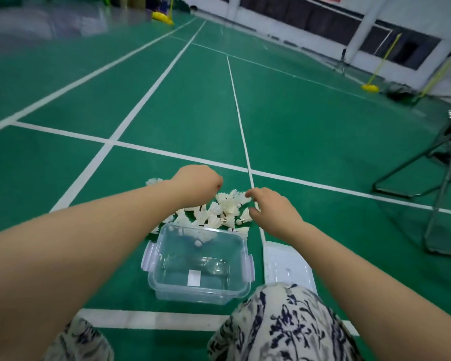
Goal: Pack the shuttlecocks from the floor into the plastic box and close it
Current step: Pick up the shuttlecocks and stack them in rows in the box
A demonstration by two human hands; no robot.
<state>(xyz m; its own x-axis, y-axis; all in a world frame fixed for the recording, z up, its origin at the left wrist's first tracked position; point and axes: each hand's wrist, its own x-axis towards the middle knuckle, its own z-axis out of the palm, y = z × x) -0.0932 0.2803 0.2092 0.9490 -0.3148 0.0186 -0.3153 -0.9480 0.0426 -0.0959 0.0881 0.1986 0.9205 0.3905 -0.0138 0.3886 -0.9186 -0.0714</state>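
Observation:
A clear plastic box with pale purple latches stands open on the green floor in front of my knees. One white shuttlecock lies inside at its far end. Just beyond the box lies a pile of several white shuttlecocks. My left hand hovers over the pile's left side, fingers curled down and hidden from view. My right hand is at the pile's right edge, thumb and fingers apart, touching the feathers. The clear lid lies flat on the floor to the right of the box.
White court lines cross the green floor around the box. A metal folding chair frame stands at the right. Yellow net-post bases stand far off at the right and top. My patterned trouser knees fill the bottom of the view.

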